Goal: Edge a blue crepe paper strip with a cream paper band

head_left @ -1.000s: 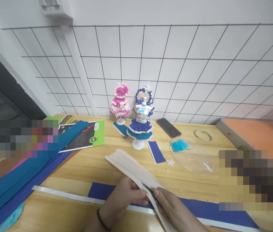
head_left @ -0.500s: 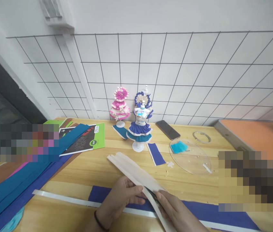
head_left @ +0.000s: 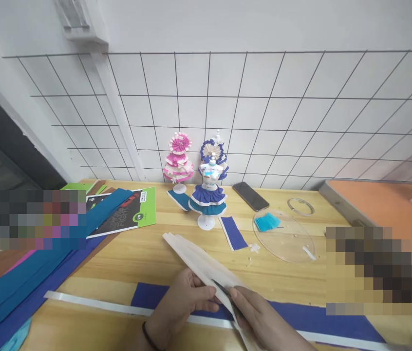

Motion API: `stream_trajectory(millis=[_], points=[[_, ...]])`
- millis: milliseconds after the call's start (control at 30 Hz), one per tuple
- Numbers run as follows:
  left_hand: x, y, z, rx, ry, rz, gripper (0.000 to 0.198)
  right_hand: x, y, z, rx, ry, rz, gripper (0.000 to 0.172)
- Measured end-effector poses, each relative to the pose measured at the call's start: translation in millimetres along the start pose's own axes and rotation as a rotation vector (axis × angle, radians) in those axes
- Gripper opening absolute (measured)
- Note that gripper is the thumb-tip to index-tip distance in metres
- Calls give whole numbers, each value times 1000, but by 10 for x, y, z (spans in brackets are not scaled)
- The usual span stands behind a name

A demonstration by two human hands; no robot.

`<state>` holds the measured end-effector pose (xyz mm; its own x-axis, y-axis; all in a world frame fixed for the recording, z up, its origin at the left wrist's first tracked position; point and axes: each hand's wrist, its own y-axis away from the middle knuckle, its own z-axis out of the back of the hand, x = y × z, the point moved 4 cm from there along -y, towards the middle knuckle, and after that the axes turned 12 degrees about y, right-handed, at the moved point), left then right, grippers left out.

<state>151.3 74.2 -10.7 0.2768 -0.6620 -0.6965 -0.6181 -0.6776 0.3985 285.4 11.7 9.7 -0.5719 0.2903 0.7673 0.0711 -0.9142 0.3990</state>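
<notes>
A folded length of cream crepe paper point(head_left: 195, 256) slants across the front of the table, its lower end between my hands. My left hand point(head_left: 189, 300) pinches the paper's near edge between thumb and fingers. Closed around a pair of scissors point(head_left: 220, 285) is my right hand point(head_left: 252, 309); a dark blade lies along the paper, while the handles are mostly hidden under the fingers. A narrow strip of the paper splits off toward me below the blade. Beneath both hands lies a dark blue crepe strip point(head_left: 301, 317) with a white band point(head_left: 92, 303) along its near edge.
Small dress forms in a blue ruffled skirt point(head_left: 208, 195) and a pink dress point(head_left: 178, 161) stand by the wall. A phone point(head_left: 250, 196), a clear disc point(head_left: 290, 246) with turquoise paper and a wire ring point(head_left: 301, 206) lie right. Teal crepe paper point(head_left: 27, 268) and a notebook point(head_left: 121, 214) lie left.
The scissors and my right hand have moved slightly up and left along the cream paper, and more of the blade shows. My left hand keeps its pinch. The view has shifted slightly.
</notes>
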Motion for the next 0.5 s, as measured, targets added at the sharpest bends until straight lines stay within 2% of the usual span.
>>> stream_trajectory(millis=[233, 500], points=[[9, 3, -19, 13, -21, -3, 25, 60, -12, 18, -22, -23, 22, 47], [-10, 15, -17, -38, -23, 21, 28, 42, -25, 8, -19, 40, 65, 49]])
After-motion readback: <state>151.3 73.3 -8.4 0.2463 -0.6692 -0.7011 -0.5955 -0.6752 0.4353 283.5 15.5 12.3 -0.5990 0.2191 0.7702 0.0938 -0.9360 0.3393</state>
